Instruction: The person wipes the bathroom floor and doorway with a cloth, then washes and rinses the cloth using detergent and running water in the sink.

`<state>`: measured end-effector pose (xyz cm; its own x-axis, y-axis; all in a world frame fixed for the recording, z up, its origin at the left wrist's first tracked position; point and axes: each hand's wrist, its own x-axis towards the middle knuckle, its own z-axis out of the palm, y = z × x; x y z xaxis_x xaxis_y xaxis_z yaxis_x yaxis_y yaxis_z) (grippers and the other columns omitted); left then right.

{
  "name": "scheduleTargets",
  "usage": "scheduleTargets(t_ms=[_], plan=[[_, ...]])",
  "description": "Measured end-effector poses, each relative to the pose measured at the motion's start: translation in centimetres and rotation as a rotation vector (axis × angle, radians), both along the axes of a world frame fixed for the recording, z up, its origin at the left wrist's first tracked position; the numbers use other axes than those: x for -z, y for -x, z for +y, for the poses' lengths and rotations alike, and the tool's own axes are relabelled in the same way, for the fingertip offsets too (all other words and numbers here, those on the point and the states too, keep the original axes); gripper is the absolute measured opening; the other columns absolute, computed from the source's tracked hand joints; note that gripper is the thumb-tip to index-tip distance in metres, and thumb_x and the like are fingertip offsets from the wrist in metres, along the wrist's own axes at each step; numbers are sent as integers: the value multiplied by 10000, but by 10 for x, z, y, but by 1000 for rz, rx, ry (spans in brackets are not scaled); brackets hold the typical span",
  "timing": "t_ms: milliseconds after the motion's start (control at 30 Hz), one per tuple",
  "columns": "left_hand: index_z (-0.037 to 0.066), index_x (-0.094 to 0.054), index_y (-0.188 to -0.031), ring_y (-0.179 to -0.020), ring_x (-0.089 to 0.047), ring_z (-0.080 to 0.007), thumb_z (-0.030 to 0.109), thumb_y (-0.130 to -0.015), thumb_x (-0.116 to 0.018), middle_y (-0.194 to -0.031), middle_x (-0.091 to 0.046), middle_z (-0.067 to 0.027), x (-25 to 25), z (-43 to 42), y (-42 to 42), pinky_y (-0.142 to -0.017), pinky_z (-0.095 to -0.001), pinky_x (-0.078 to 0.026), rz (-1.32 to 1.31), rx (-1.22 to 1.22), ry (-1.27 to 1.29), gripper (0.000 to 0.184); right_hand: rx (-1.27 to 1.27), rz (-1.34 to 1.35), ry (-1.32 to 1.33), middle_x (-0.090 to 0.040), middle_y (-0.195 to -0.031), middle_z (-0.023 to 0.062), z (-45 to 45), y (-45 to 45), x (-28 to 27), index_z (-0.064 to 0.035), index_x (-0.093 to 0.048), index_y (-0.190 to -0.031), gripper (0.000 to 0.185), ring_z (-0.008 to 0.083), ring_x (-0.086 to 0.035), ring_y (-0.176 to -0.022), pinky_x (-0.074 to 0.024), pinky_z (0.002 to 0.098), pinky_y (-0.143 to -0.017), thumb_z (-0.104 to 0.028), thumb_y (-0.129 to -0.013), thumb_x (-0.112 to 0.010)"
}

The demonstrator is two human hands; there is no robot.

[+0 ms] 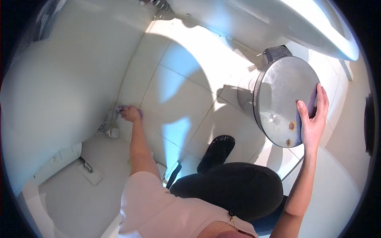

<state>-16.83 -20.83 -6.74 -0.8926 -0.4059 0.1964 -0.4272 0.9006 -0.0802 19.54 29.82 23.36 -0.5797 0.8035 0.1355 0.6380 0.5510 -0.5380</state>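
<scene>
My left hand is down at the foot of the pale wall, closed on a purplish cloth, part of which is hidden under the fingers. Right beside it are small metal fittings low on the wall. On the other side, my right hand grips the edge of a round metal bin, with the thumb on the lid and the fingers along the rim. Rust spots mark the lid near the thumb. The bin looks tilted.
Above the bin curves a white basin-like fixture. Light tiles cover the floor, with bright sun patches. My dark shoe stands on them. A small white plate with a metal clip lies at lower left.
</scene>
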Motion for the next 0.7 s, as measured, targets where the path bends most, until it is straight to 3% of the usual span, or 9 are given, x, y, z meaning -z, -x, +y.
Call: scheduleTargets(t_ms=[100,167,300,433,500,567,600,700], plan=[[-17,-462,-1215,-1216,-348,-434,258,-871,-446,-1285,-427,-233,-26,56,12,-1005,-526,-275,-45,436,95,441,-10,20,-1,-360,-1332,194,0,-2,3,-104,-423,-1323,714,321,-423,-1197,-382,422,-960,-380,-731,-712],[-18,-482,-1196,-1212,-368,-418,235,-838,-488,-1285,-433,-236,-2,83,50,-1026,-487,-270,122,506,-158,438,0,21,8,-359,-1332,195,0,0,2,-102,-423,-1322,721,323,-419,-1199,-381,424,-960,-376,-723,-717],[-19,-517,-1161,-1188,-415,-374,149,-812,-507,-1240,-474,-248,9,166,103,-1040,-437,-271,252,789,-336,387,21,-6,23,-354,-1334,191,-1,5,-3,-99,-422,-1320,744,319,-411,-1205,-381,426,-960,-381,-703,-726],[70,-531,-1191,-1140,-466,-345,148,-855,-454,-1209,-525,-191,-6,271,101,-985,-431,-344,215,1089,-569,353,30,-1,22,-357,-1331,184,-1,6,-4,-90,-424,-1317,756,314,-411,-1204,-378,427,-964,-394,-692,-722],[114,-585,-1104,-1011,-554,-308,120,-848,-497,-1105,-590,-131,-19,317,61,-892,-414,-424,113,1062,-588,270,22,2,25,-356,-1333,187,1,6,-3,-93,-424,-1318,760,316,-410,-1205,-378,425,-963,-387,-687,-727],[139,-610,-1056,-935,-594,-279,85,-846,-512,-1044,-614,-130,-22,333,24,-817,-354,-461,6,1051,-855,237,6,-5,21,-355,-1334,191,2,9,-6,-95,-424,-1320,765,318,-409,-1206,-377,424,-963,-380,-680,-733],[88,-616,-1020,-924,-601,-218,58,-844,-529,-1019,-630,-121,-28,334,13,-790,-295,-451,-139,987,-1085,199,3,-6,15,-354,-1335,193,3,7,-5,-97,-424,-1320,768,319,-408,-1207,-376,424,-964,-375,-677,-737],[29,-603,-1003,-895,-581,-161,60,-871,-495,-964,-630,-89,-18,337,38,-765,-294,-444,100,827,-1619,173,-1,-27,11,-352,-1337,201,6,7,-8,-90,-419,-1323,793,328,-402,-1211,-368,428,-970,-343,-649,-752]])
